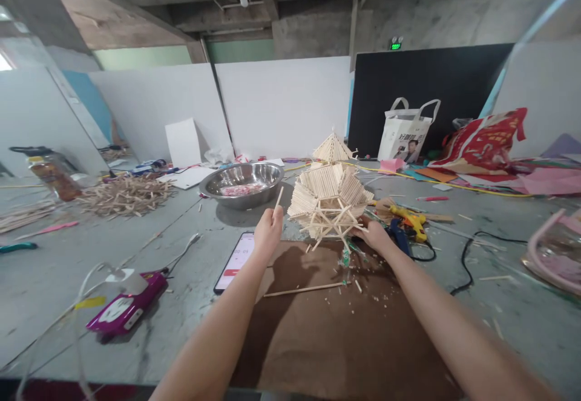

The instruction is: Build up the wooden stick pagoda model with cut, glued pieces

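Observation:
A model made of pale wooden sticks (330, 198) stands at the far edge of a brown cardboard sheet (336, 328) on the grey table. My left hand (267, 231) is closed in a pinch on a thin wooden stick (278, 198) that points up, just left of the model. My right hand (374, 233) grips the model's lower right side, fingers curled among its sticks. A long loose stick (305, 290) and small wood scraps lie on the cardboard in front of the model.
Behind my left hand sit a steel bowl (242, 182) and a phone (236, 260). A yellow glue gun (408, 218) and black cable (472, 250) lie to the right. A stick pile (127, 195) and a purple device (127, 305) are on the left. Bags line the back.

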Demonstrator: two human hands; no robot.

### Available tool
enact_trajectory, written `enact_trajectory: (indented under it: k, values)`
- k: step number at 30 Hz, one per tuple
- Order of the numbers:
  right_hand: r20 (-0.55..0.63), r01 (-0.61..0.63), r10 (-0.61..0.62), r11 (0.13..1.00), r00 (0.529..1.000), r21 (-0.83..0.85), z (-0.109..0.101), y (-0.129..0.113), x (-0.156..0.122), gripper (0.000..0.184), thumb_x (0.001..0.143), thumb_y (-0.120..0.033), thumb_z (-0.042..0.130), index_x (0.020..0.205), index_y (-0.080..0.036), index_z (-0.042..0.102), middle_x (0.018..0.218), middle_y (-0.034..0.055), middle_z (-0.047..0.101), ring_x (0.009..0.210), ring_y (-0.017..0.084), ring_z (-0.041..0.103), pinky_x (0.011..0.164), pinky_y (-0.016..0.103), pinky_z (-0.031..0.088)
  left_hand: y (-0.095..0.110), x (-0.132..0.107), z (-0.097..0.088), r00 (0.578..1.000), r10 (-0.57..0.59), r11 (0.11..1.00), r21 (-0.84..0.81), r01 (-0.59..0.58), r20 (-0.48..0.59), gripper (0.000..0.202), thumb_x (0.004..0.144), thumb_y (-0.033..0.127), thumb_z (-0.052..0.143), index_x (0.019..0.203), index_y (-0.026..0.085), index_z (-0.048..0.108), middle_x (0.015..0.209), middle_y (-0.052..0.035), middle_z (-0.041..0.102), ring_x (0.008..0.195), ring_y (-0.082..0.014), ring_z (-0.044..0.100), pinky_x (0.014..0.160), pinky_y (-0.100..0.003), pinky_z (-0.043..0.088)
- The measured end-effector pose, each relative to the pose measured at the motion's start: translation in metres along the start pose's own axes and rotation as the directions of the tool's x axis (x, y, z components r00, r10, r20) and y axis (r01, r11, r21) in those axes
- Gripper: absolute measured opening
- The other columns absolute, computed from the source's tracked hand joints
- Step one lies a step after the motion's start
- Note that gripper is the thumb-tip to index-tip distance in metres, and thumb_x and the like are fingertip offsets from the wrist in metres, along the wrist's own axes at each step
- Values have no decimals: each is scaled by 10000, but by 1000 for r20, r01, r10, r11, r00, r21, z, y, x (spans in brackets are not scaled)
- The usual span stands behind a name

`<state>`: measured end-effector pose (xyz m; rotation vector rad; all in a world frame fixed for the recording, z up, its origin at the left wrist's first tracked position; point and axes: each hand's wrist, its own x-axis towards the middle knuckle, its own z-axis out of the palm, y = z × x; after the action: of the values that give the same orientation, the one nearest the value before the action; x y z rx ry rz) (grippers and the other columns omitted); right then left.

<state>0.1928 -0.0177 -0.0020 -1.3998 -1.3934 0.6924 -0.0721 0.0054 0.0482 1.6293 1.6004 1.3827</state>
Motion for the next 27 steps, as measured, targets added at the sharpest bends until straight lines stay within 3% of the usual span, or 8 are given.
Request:
enact_trajectory:
  k: [3, 6, 15, 20, 22, 23, 25, 27]
  values:
    - [-71, -32, 28, 998, 997, -53, 0, -1, -5, 171, 535, -254, 677, 691, -247, 609, 770, 11, 668, 908, 237, 557, 784, 349, 400, 3, -26, -2, 981, 195, 980, 45, -196, 22, 248, 790, 333, 410, 587, 201, 463, 565, 19, 453, 581, -135, 416, 556, -210, 275]
    - [-140, -68, 53, 992, 989, -106, 3, -1, -8, 119, 554, -262, 666, 656, -260, 604, 769, 6, 666, 957, 245, 533, 794, 346, 387, 4, -46, 0, 954, 292, 956, 2, -293, 71, 201, 782, 290, 428, 610, 198, 476, 568, 23, 456, 580, -127, 420, 578, -208, 293]
    - [-372, -152, 25, 936, 928, -316, -11, -7, -22, 76, 574, -182, 616, 612, -220, 562, 683, 54, 623, 945, 292, 518, 873, 453, 267, 9, -81, 7, 863, 378, 925, -172, -339, 333, 82, 724, 245, 506, 698, 201, 570, 666, -26, 550, 642, -145, 486, 673, -219, 351]
    - [-458, -98, -57, 946, 887, -308, -19, -37, -43, 94, 679, -204, 470, 707, -208, 559, 740, 48, 621, 747, 206, 558, 731, 340, 393, 15, -84, 8, 927, 217, 973, -141, -181, 306, 66, 686, 278, 544, 677, 223, 581, 653, -34, 538, 684, -180, 487, 680, -231, 338]
    - [-452, -11, -121, 960, 884, -280, -11, -57, -62, 119, 698, -210, 444, 733, -217, 557, 738, 23, 624, 684, 164, 555, 684, 284, 412, 15, -85, 7, 937, 174, 980, -144, -136, 302, 73, 676, 281, 553, 638, 223, 576, 618, -30, 515, 672, -180, 482, 664, -227, 336]
    - [-421, 105, -194, 969, 886, -224, -4, -67, -74, 114, 707, -228, 454, 735, -216, 564, 708, 20, 622, 648, 158, 553, 645, 271, 419, 15, -86, 7, 937, 173, 980, -150, -132, 303, 75, 672, 279, 557, 628, 221, 576, 599, -28, 501, 662, -178, 480, 660, -227, 336]
    - [-268, 253, -276, 960, 923, -118, 14, -82, -96, 132, 729, -269, 465, 780, -226, 579, 652, -1, 611, 549, 134, 531, 552, 247, 415, 13, -89, 6, 923, 222, 970, -166, -177, 315, 67, 668, 269, 563, 631, 215, 582, 570, -24, 481, 641, -173, 476, 655, -231, 339]
    - [-58, 256, -255, 967, 965, 10, 33, -88, -111, 156, 745, -317, 471, 783, -225, 591, 588, -13, 585, 491, 120, 504, 487, 231, 398, 11, -92, 5, 874, 333, 942, -171, -289, 354, 61, 678, 252, 552, 670, 207, 593, 569, -25, 483, 617, -163, 474, 649, -235, 343]
